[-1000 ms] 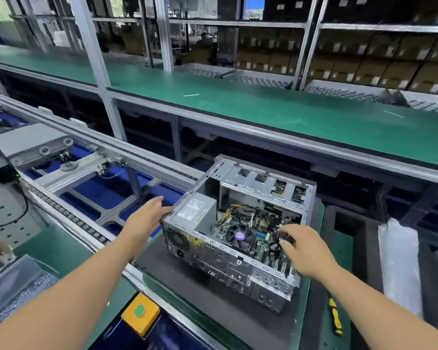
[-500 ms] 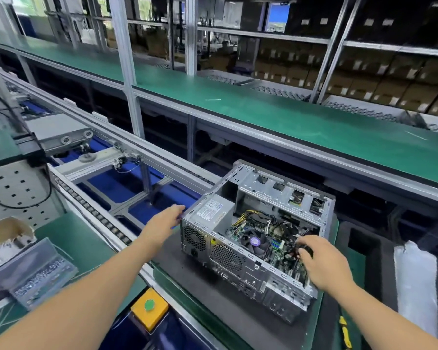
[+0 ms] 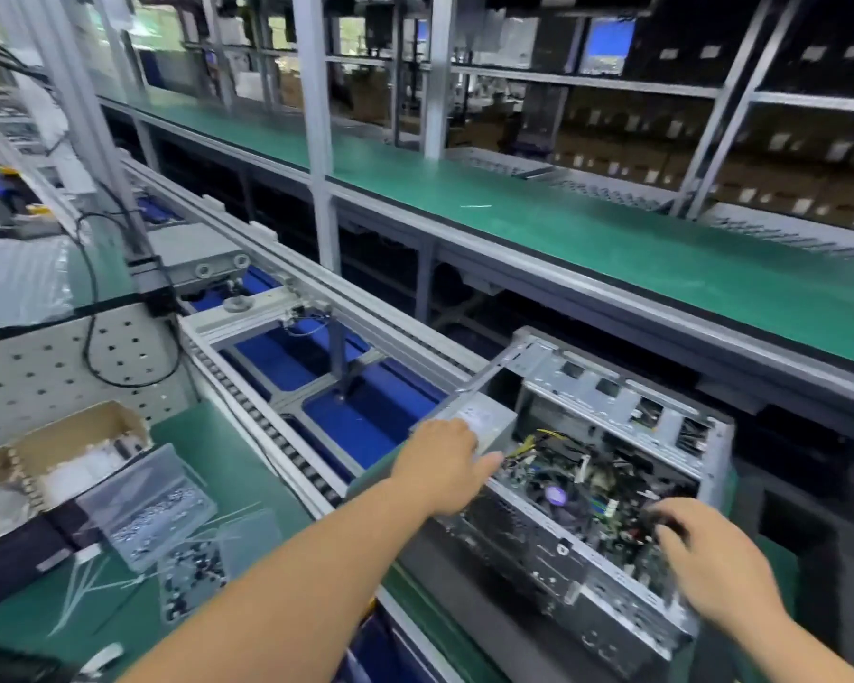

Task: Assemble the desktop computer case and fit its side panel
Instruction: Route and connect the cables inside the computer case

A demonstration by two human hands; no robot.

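Factory floor vibe here. A long green tabletop runs diagonally across the shot on a grey metal frame, with white uprights rising from it. Behind that tabletop, metal shelving stacked with brown cardboard boxes. In front of it, a roller conveyor with blue panels underneath. Left of the conveyor, a white perforated board.

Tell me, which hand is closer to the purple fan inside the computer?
It's a close call, but probably the left. The left hand lies on the grey power supply, up-left of the purple fan; the right hand hovers over the case's lower-right corner.
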